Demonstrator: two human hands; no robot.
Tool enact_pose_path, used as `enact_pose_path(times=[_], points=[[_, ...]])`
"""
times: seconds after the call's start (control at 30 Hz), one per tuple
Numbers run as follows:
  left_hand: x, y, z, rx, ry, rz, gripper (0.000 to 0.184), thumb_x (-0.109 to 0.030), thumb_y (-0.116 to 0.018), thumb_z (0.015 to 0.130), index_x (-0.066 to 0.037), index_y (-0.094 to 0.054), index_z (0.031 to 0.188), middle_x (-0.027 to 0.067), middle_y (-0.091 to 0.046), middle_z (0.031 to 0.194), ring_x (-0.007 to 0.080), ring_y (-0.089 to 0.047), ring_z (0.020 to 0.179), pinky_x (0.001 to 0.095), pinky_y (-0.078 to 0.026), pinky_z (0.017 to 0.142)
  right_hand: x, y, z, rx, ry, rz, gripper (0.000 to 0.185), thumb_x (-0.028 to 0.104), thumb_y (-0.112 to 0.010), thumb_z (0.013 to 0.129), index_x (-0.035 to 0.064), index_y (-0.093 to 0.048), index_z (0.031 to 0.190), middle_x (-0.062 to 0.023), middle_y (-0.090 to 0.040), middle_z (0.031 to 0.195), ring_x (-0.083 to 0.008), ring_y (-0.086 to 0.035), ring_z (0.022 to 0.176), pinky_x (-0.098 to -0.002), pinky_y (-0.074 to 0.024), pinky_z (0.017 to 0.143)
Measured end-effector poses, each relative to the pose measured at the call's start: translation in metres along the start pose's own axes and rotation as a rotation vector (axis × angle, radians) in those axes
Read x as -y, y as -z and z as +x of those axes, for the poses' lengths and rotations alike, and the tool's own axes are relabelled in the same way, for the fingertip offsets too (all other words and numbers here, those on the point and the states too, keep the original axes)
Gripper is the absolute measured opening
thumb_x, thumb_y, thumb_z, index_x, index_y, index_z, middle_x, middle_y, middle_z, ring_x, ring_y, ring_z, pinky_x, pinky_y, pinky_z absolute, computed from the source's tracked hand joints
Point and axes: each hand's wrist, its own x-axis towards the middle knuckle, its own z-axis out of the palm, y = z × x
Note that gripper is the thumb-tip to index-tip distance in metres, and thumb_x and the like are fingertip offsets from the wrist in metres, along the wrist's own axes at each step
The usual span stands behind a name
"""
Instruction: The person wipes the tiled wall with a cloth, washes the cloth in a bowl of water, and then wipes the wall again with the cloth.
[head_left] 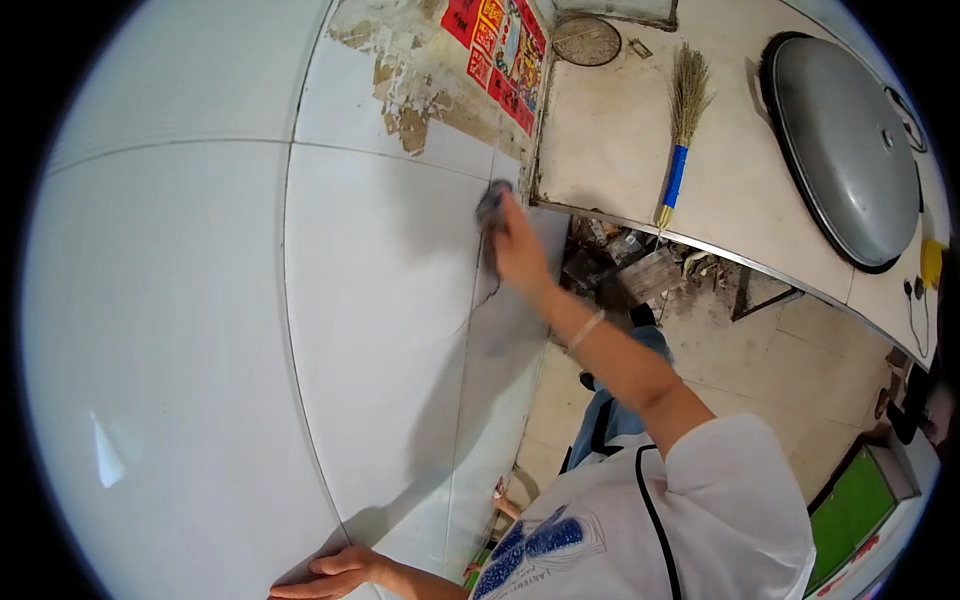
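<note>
My right hand [522, 258] is closed around a dark grey scouring pad [491, 204], pressed to the white tiled wall [380, 260] near a tile joint. Motion blurs both the hand and the pad, so its exact material is hard to make out. Below the pad, a dark crack or streak [490, 292] marks the tile. Down at the lower left, my left hand [338, 573] lies against the same wall with its fingers stretched out, holding nothing.
Peeling paper and a red poster [500, 60] cover the wall's upper part. On the counter [600, 130] lie a straw brush [682, 140] with a blue-wrapped handle and a large grey lidded pan [845, 145]. Debris [640, 270] fills the space beneath. A green panel [850, 515] stands lower right.
</note>
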Motion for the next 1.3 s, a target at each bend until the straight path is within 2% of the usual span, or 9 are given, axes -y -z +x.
enact_pose_path(times=[0.13,0.27,0.33,0.5,0.57,0.77,0.93,1.13,1.3], points=[[-0.003,-0.002,0.001,-0.011,-0.017,-0.014,0.051,-0.015,-0.033,0.090,0.003,-0.041,0.137,0.0201,-0.037,0.144,0.0311,-0.037,0.131,0.0454,-0.031,0.104,0.043,0.005,-0.022,0.057,0.103,-0.031,0.062,-0.004,-0.039,0.086,0.0101,-0.030,0.145,-0.0178,-0.030,0.148,-0.0300,-0.033,0.135,-0.0347,-0.0274,0.110],[-0.003,-0.001,0.000,-0.008,-0.014,0.006,0.051,-0.016,-0.032,0.091,0.003,-0.042,0.137,0.0197,-0.038,0.143,0.0315,-0.038,0.131,0.0456,-0.031,0.105,-0.025,-0.006,0.041,-0.170,0.221,-0.017,0.060,0.002,-0.043,0.084,0.0067,-0.032,0.143,-0.0215,-0.042,0.139,-0.0378,-0.042,0.127,-0.0388,-0.0337,0.106],[-0.005,-0.002,0.000,0.002,-0.011,0.035,0.050,-0.015,-0.033,0.090,0.002,-0.042,0.137,0.0194,-0.040,0.142,0.0315,-0.039,0.131,0.0456,-0.030,0.106,-0.048,0.007,0.068,-0.094,-0.132,-0.037,0.060,0.004,-0.044,0.084,0.0065,-0.033,0.142,-0.0230,-0.045,0.136,-0.0385,-0.045,0.124,-0.0393,-0.0363,0.104],[0.008,-0.005,-0.011,0.013,0.018,-0.042,0.050,-0.014,-0.034,0.090,0.002,-0.042,0.137,0.0193,-0.041,0.142,0.0306,-0.039,0.132,0.0455,-0.030,0.106,-0.008,0.012,0.019,0.016,-0.253,-0.089,0.056,0.006,-0.043,0.086,0.0091,-0.036,0.141,-0.0219,-0.050,0.133,-0.0342,-0.048,0.123,-0.0354,-0.0360,0.103],[0.002,-0.007,-0.010,0.028,0.053,-0.108,0.050,-0.014,-0.033,0.090,0.002,-0.042,0.137,0.0192,-0.041,0.142,0.0304,-0.038,0.132,0.0455,-0.030,0.106,0.005,0.006,-0.013,0.009,0.100,-0.082,0.056,0.002,-0.041,0.086,0.0091,-0.037,0.141,-0.0212,-0.045,0.137,-0.0342,-0.045,0.125,-0.0356,-0.0338,0.106],[0.008,-0.004,-0.013,0.084,0.024,-0.023,0.049,-0.019,-0.031,0.094,0.003,-0.042,0.137,0.0189,-0.040,0.142,0.0313,-0.039,0.131,0.0459,-0.030,0.105,0.000,-0.009,-0.004,-0.109,0.123,-0.099,0.066,-0.010,-0.039,0.077,0.0074,-0.037,0.140,-0.0202,-0.046,0.134,-0.0352,-0.043,0.126,-0.0352,-0.0329,0.107],[-0.008,-0.005,-0.001,0.006,-0.062,0.021,0.050,-0.024,-0.029,0.097,0.003,-0.041,0.137,0.0177,-0.039,0.144,0.0313,-0.038,0.132,0.0456,-0.030,0.106,-0.028,0.010,0.066,-0.111,0.036,-0.101,0.068,-0.006,-0.043,0.075,0.0064,-0.035,0.141,-0.0226,-0.045,0.134,-0.0378,-0.043,0.123,-0.0395,-0.0349,0.105],[-0.012,-0.006,0.001,0.000,-0.069,0.010,0.050,-0.024,-0.029,0.096,0.003,-0.041,0.137,0.0177,-0.040,0.143,0.0315,-0.039,0.132,0.0453,-0.030,0.105,-0.038,0.007,-0.001,0.065,0.149,-0.182,0.066,-0.003,-0.042,0.077,0.0039,-0.032,0.142,-0.0230,-0.046,0.133,-0.0389,-0.042,0.124,-0.0413,-0.0330,0.106],[-0.009,-0.006,0.001,0.002,-0.111,-0.038,0.050,-0.019,-0.032,0.092,0.003,-0.042,0.136,0.0188,-0.040,0.143,0.0326,-0.040,0.131,0.0470,-0.032,0.104,-0.041,0.006,0.055,-0.105,0.200,-0.175,0.065,-0.005,-0.042,0.076,0.0018,-0.034,0.140,-0.0250,-0.045,0.133,-0.0387,-0.044,0.122,-0.0412,-0.0344,0.104]])
